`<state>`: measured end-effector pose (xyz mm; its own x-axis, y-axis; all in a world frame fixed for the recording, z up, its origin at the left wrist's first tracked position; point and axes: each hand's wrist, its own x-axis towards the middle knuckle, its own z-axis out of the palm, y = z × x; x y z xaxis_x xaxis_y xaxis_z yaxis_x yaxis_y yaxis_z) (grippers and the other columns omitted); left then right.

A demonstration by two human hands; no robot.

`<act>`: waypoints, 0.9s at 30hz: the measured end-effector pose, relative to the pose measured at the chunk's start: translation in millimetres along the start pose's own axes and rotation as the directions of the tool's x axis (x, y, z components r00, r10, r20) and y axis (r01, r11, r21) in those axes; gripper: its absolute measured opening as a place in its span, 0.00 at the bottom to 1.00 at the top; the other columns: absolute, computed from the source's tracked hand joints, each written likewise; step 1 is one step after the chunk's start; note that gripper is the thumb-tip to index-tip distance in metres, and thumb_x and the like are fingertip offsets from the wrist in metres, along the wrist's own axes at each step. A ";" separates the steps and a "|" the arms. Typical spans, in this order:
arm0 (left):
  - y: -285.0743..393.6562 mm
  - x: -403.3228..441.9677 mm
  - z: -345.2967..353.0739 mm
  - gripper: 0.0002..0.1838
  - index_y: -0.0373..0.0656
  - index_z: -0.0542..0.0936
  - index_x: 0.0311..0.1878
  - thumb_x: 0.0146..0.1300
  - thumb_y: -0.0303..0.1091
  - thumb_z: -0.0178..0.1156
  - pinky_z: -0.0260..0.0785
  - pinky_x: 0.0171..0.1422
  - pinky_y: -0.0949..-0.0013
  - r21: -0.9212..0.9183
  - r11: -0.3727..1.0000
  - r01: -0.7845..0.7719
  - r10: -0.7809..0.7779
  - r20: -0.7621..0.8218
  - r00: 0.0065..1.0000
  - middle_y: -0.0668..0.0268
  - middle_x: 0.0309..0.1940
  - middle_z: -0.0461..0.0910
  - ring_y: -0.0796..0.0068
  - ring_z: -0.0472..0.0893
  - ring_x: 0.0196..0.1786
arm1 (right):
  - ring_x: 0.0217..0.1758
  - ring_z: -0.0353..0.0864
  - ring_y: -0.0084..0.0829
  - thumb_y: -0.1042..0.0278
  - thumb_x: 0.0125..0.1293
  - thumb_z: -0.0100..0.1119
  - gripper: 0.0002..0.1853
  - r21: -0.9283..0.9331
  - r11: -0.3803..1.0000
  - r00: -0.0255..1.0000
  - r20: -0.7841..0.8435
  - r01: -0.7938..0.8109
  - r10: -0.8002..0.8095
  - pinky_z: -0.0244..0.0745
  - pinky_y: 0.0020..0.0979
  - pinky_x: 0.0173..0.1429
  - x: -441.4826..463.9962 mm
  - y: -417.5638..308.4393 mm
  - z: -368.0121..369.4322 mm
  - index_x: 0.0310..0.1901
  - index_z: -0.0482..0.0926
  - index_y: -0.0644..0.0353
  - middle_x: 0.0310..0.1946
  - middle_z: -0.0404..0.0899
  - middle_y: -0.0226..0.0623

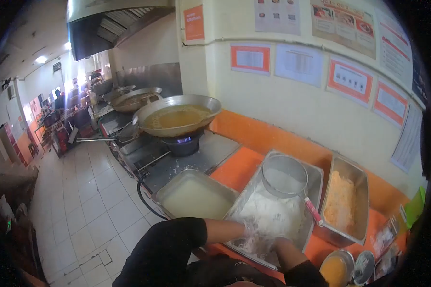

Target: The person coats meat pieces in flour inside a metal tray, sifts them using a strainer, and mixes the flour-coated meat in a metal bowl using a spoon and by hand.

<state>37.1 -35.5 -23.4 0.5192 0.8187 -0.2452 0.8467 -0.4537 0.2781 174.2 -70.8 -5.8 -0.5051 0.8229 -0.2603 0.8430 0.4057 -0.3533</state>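
left hand (250,232) and right hand (278,243) were among pale shreds (260,245) in a floury tray (316,178), fingers blurred and half hidden, their grip impossible to tell

The person's left arm (177,239) bends at the elbow, its bare forearm (224,231) reaching across the body. The right arm (299,262) angles in from the other side, bent more closely. The left hand (252,233) and right hand (278,243) are low and near each other, their fingers too blurred to make out.
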 end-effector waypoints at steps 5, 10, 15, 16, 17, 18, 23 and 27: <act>6.6 13.9 6.0 0.21 0.44 0.75 0.48 0.54 0.46 0.51 0.64 0.52 0.63 0.018 0.999 0.033 -0.033 -0.021 0.999 0.58 0.44 0.75 0.65 0.74 0.44 | 0.47 0.72 0.34 0.56 0.54 0.47 0.18 -0.112 0.993 0.964 -0.267 -0.040 0.009 0.66 0.36 0.53 6.9 2.2 37.7 0.44 0.74 0.53 0.43 0.74 0.37; -14.0 25.6 2.7 0.21 0.45 0.74 0.48 0.54 0.46 0.50 0.64 0.52 0.64 0.045 0.995 0.093 -0.091 -0.051 0.995 0.58 0.45 0.75 0.65 0.74 0.44 | 0.47 0.73 0.35 0.56 0.53 0.48 0.18 -0.159 0.971 0.852 -0.519 -0.181 0.074 0.66 0.36 0.53 25.0 25.8 27.0 0.44 0.74 0.53 0.43 0.74 0.37; -22.1 15.0 -11.4 0.36 0.37 0.63 0.55 0.44 0.47 0.58 0.55 0.60 0.63 -0.042 0.994 0.098 -0.103 -0.126 0.987 0.52 0.51 0.66 0.59 0.65 0.54 | 0.43 0.74 0.32 0.57 0.52 0.48 0.16 -0.210 0.915 0.893 -0.375 -0.343 0.249 0.68 0.35 0.49 35.8 62.8 23.5 0.38 0.77 0.55 0.37 0.76 0.36; -19.3 11.0 -17.2 0.40 0.35 0.60 0.56 0.41 0.47 0.60 0.53 0.61 0.63 -0.105 0.989 0.104 -0.120 -0.154 0.981 0.51 0.53 0.64 0.57 0.63 0.56 | 0.43 0.74 0.32 0.57 0.52 0.48 0.16 -0.173 0.920 0.896 -0.345 -0.352 0.278 0.68 0.35 0.49 34.2 61.4 20.1 0.38 0.77 0.55 0.37 0.76 0.36; -15.6 9.3 -21.7 0.44 0.33 0.57 0.58 0.38 0.47 0.62 0.50 0.63 0.63 -0.166 0.982 0.086 -0.115 -0.171 0.979 0.49 0.54 0.62 0.56 0.61 0.59 | 0.43 0.74 0.32 0.57 0.52 0.48 0.16 -0.147 0.926 0.904 -0.316 -0.347 0.288 0.68 0.35 0.49 35.7 60.6 15.8 0.38 0.77 0.55 0.37 0.76 0.36; -9.2 1.8 -28.7 0.49 0.31 0.55 0.59 0.36 0.47 0.64 0.48 0.65 0.62 -0.231 0.971 0.064 -0.105 -0.167 0.980 0.48 0.56 0.60 0.54 0.58 0.61 | 0.43 0.74 0.33 0.57 0.52 0.48 0.16 -0.118 0.931 0.908 -0.292 -0.346 0.300 0.68 0.35 0.49 35.7 60.9 10.6 0.38 0.77 0.55 0.37 0.77 0.36; -9.6 1.1 -42.8 0.49 0.34 0.54 0.60 0.37 0.49 0.64 0.52 0.64 0.64 0.089 0.954 -0.285 0.261 0.221 0.940 0.47 0.57 0.58 0.54 0.60 0.60 | 0.42 0.74 0.33 0.57 0.52 0.48 0.16 -0.025 0.943 0.918 -0.239 -0.333 0.318 0.68 0.35 0.49 26.4 68.9 -16.0 0.38 0.78 0.55 0.37 0.77 0.37; 34.8 -30.0 -40.1 0.43 0.41 0.57 0.61 0.44 0.52 0.60 0.52 0.64 0.64 0.347 0.935 -0.077 -0.031 0.296 0.955 0.51 0.62 0.52 0.54 0.55 0.63 | 0.42 0.75 0.33 0.57 0.51 0.49 0.16 0.004 0.949 0.924 -0.228 -0.314 0.306 0.68 0.35 0.49 23.0 61.3 -14.4 0.38 0.78 0.55 0.37 0.77 0.37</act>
<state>46.3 -61.8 30.8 0.5037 0.6917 -0.5175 0.7919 -0.6091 -0.0432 216.9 -21.2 -20.5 -0.1661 0.9756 -0.1435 0.9581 0.1253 -0.2575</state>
